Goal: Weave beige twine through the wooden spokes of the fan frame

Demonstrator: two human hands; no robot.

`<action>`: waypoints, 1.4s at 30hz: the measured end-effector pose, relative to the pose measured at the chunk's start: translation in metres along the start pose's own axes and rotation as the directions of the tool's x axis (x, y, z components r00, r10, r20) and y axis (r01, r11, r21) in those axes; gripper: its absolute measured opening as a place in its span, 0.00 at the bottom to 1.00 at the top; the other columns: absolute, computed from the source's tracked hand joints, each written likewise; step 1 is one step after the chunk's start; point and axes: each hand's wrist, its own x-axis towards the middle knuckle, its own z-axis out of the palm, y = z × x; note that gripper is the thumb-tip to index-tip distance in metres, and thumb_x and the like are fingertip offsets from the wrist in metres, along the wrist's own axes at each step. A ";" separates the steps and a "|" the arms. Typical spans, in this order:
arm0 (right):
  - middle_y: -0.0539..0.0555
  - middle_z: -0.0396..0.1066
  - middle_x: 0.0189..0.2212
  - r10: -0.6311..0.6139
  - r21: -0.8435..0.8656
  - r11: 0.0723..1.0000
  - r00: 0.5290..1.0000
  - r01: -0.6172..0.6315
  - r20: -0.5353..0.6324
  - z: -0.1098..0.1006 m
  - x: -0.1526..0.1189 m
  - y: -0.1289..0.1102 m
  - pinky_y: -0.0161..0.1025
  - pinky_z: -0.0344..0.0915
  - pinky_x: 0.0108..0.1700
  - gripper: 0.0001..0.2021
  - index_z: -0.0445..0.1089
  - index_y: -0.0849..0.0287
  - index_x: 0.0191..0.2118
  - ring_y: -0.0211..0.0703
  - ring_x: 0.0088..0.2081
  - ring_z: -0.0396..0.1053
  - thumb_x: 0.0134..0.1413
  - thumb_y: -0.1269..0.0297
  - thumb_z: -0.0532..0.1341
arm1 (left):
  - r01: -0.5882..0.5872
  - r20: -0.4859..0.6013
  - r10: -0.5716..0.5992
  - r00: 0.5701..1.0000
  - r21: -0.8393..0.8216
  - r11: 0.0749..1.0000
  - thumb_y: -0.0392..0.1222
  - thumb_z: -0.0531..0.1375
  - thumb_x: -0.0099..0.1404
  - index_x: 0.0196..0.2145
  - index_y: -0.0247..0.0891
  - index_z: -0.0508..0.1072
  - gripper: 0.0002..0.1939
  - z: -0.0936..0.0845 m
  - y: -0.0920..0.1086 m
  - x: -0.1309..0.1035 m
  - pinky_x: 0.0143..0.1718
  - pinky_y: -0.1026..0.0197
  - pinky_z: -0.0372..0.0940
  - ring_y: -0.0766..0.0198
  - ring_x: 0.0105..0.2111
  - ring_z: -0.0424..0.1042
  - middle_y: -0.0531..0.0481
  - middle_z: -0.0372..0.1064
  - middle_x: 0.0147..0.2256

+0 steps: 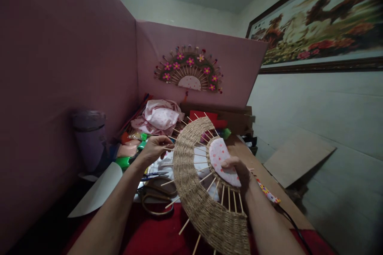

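Note:
A woven fan [191, 167] of brown cord on thin wooden sticks is held up over the table, tilted, its curved outer edge toward the left. My right hand [236, 169] grips the fan at its inner half-round of white cloth with red dots [220, 159], thumb on top and the other fingers hidden behind. At the outer edge my left hand [157, 149] is closed with its fingertips at one of the stick ends [168, 149]. The stick ends stand out past the woven band.
Scissors [158, 199] lie on the table below the fan, with crumpled dotted cloth [161, 115] behind. A purple cup [91, 143] and white sheet [98, 193] are at left. A flowered fan [190, 67] hangs on the pink panel. At right lies a flower-patterned tool [267, 191] with a cord.

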 end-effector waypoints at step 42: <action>0.54 0.69 0.14 0.187 -0.098 0.978 0.982 -0.184 0.031 0.005 0.007 0.008 0.30 0.59 0.15 0.07 0.68 0.67 0.22 0.37 0.14 0.65 0.27 0.73 0.58 | 0.042 0.024 -0.039 0.999 -0.123 0.992 0.46 0.67 0.43 0.17 0.34 0.67 0.15 -0.028 -0.001 -0.001 0.21 0.66 0.53 0.72 0.18 0.57 0.56 0.60 0.17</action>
